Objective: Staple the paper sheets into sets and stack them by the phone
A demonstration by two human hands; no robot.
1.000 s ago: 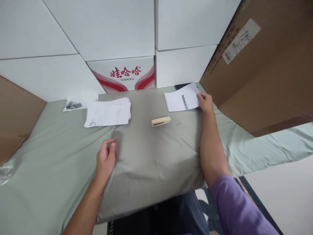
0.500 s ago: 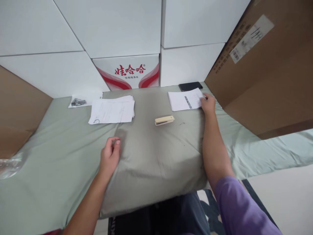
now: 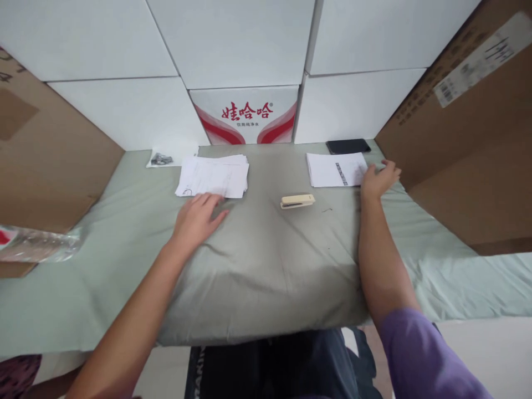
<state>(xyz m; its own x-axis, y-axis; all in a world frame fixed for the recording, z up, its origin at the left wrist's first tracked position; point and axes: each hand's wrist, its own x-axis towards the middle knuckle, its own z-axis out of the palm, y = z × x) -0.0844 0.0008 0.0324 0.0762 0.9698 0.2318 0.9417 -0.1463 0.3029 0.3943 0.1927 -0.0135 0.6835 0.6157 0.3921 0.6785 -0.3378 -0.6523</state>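
Green cloth is covering the tabletop [image 3: 266, 260] where the left hand [image 3: 197, 216] is lying flat, fingers open, just touching the paper stack [image 3: 214, 176] (light, floppy sheets, best pinched at an edge), while the right hand [image 3: 376, 180], fingers loosely spread and gripping nothing, is resting beside the barcode sheet [image 3: 334, 169], beyond the stapler [image 3: 297, 201].

head cam — worn, looks forward and down | close over cloth-covered table [image 3: 266, 260] — faces stacked boxes [image 3: 245, 39]
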